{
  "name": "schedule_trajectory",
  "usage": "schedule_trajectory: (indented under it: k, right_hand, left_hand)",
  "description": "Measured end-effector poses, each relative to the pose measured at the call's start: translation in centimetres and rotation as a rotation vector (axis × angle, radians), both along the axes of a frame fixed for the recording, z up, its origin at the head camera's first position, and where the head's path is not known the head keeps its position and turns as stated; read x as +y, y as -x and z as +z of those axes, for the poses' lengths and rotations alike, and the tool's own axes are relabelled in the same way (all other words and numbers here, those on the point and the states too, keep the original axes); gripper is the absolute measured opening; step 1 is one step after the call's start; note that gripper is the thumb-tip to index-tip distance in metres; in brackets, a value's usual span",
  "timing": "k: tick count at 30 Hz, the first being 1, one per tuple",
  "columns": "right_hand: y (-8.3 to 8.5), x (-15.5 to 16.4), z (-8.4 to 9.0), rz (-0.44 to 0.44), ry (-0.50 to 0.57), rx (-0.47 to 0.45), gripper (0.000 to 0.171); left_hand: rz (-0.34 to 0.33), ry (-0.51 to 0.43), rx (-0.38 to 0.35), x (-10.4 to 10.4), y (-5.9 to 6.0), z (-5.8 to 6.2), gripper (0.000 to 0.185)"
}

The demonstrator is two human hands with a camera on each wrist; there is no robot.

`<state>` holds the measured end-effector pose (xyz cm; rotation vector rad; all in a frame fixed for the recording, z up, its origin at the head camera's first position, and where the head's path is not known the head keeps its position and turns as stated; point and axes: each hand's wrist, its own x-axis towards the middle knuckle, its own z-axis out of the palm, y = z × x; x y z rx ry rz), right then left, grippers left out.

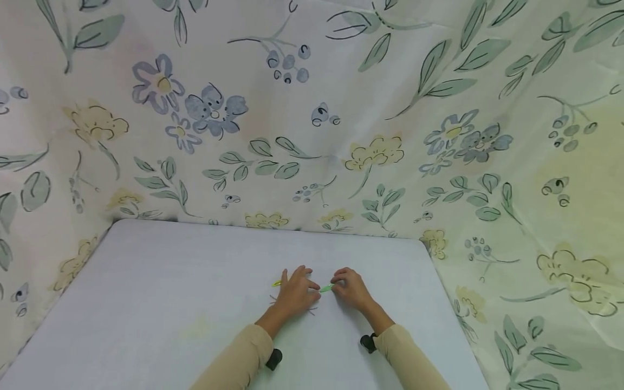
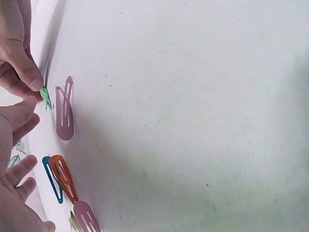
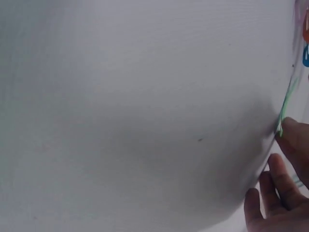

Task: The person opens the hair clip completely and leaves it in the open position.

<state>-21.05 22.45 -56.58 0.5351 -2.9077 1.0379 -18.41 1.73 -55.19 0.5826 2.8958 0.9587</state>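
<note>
A green snap hair clip (image 1: 326, 288) is pinched at one end between the thumb and finger of my right hand (image 1: 352, 291). My left hand (image 1: 294, 295) is over the table with its fingers spread, thumb and fingertip right by the clip's other end. The left wrist view has the green clip (image 2: 45, 97) small at the left edge, between the two hands. Beside it lies a mauve hair clip (image 2: 64, 123). Below the left fingers are an orange clip (image 2: 62, 170) overlapping a blue clip (image 2: 47, 166), and another mauve clip (image 2: 85, 212).
A yellow clip (image 1: 277, 283) shows beyond the left hand. The white table (image 1: 146, 303) has its far edge a little past the hands, against a flower-patterned cloth (image 1: 292, 135) that hangs behind and at both sides.
</note>
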Motion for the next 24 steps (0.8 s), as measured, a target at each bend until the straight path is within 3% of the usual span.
schedule_trajectory:
  k: [6,15,24]
  right_hand:
    - [-0.06,-0.39,-0.03,-0.02,-0.029,0.005,0.007]
    - [-0.15,-0.74,0.02,-0.077,-0.05,0.001,0.007]
    - [-0.14,-0.76,0.07,-0.075,-0.076,0.018,0.006]
  left_hand:
    - [0.048,0.029,-0.013,0.33,0.3,-0.12,0.023]
    - [0.057,0.01,-0.068,0.74,0.34,-0.48,0.02]
    - [0.06,-0.014,-0.037,0.93,0.55,-0.85,0.012]
